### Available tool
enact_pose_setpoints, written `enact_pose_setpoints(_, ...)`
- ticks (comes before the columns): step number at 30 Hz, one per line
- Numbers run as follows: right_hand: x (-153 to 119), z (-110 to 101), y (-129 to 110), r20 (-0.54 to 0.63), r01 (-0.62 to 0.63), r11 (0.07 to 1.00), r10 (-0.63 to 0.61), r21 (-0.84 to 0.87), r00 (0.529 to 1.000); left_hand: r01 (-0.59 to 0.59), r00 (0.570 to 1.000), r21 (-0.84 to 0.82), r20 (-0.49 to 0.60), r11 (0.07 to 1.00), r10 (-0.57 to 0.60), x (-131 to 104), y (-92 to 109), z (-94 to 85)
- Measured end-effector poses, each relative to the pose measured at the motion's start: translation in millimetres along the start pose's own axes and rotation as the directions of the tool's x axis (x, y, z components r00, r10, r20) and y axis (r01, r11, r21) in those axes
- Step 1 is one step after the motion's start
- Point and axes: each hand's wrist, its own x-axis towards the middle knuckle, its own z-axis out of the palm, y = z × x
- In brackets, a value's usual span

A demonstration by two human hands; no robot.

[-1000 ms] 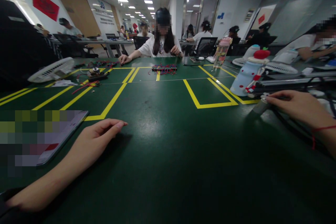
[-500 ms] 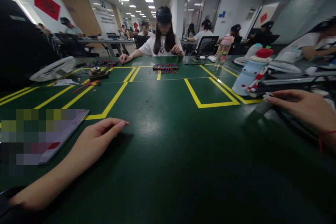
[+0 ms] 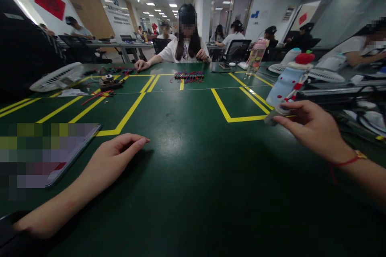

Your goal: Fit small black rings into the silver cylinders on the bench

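Observation:
My right hand (image 3: pixel 313 128) pinches a small grey object with a rounded, silvery top (image 3: pixel 275 115) between thumb and fingertips, held just above the table in front of a light-blue bottle (image 3: pixel 282 86). I cannot make out exactly what kind of thing it is. On the left, my left hand (image 3: pixel 116 156) rests on its side on the green table (image 3: pixel 193 192). Its thumb lies against the curled index finger, and nothing shows between them. Beside that forearm lies a phone or tablet (image 3: pixel 72 160), its screen partly blurred out.
Yellow tape (image 3: pixel 247 119) marks boxes on the table. Further back are a bundle of coloured wires (image 3: pixel 189 76), a white fan (image 3: pixel 58 78), a small device with red wires (image 3: pixel 108 82) and a pink-topped bottle (image 3: pixel 257 57). A person (image 3: pixel 185 44) sits opposite. Cables (image 3: pixel 366 122) lie at right.
My right hand has moved left and toward the middle with the small grey object, now in front of the light-blue bottle. My left hand has stayed almost still.

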Motion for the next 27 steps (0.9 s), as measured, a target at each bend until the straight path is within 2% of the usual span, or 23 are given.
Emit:
enact_pose_setpoints(2,-11,18,-43,0.143,0.109,0.968,-0.143,0.225,0.979,-0.019,1.0,0.006,0.0,1.0,0.019,1,-2,0.0)
enact_pose_setpoints(4,-23,36,-81,0.266,0.186,0.908,-0.298,0.375,0.917,-0.028,1.0,0.017,0.002,0.999,0.028,1,-5,0.0)
enact_pose_setpoints(6,-34,52,-106,0.326,0.228,0.857,-0.404,0.463,0.854,-0.034,0.999,0.024,0.011,0.999,0.033,0,-7,-0.2)
enact_pose_setpoints(8,-41,64,-119,0.363,0.239,0.827,-0.458,0.509,0.811,-0.048,0.999,0.019,0.016,0.999,0.048,0,-7,-0.6)
enact_pose_setpoints(10,-47,72,-123,0.396,0.214,0.822,-0.461,0.527,0.795,-0.069,0.997,0.014,0.02,0.998,0.069,0,-7,-1.0)
enact_pose_setpoints(15,-51,79,-117,0.423,0.097,0.809,-0.4,0.58,0.813,-0.145,0.989,0.022,0.008,0.989,0.145,-1,0,5.8)
enact_pose_setpoints(18,-51,82,-115,0.443,0.04,0.795,-0.378,0.605,0.813,-0.282,0.958,-0.021,0.047,0.959,0.283,-8,26,19.2)
enact_pose_setpoints(22,-51,86,-115,0.433,0.019,0.768,-0.382,0.64,0.816,-0.454,0.883,-0.155,0.054,0.878,0.466,-18,76,38.1)
enact_pose_setpoints(25,-51,86,-114,0.421,0.024,0.755,-0.391,0.655,0.818,-0.507,0.851,-0.197,0.039,0.839,0.523,-18,100,43.0)
enact_pose_setpoints(27,-51,85,-115,0.411,0.04,0.765,-0.388,0.642,0.825,-0.503,0.858,-0.205,0.0,0.84,0.514,-15,104,41.0)
